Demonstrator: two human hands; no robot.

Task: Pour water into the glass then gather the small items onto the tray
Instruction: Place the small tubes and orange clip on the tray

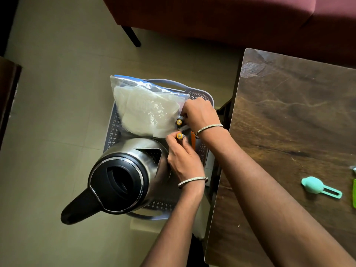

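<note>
A grey perforated tray [204, 94] stands low beside the table. On it sit a steel kettle [123, 174] with a black lid and handle, and a clear zip bag [146, 108] of white sheets. My left hand [183, 158] pinches a small battery [180, 135] with a yellow end, just over the tray beside the kettle. My right hand [200, 114] holds a second battery [179, 122] at the bag's right edge. An orange item [193, 139] shows between my wrists. No glass is in view.
A dark wooden table [289, 132] fills the right side. On it lie a teal silicone tool [317, 187] with a loop handle and a green item [354, 193] at the frame edge. A maroon sofa [212, 16] stands behind, with tiled floor [57, 93] to the left.
</note>
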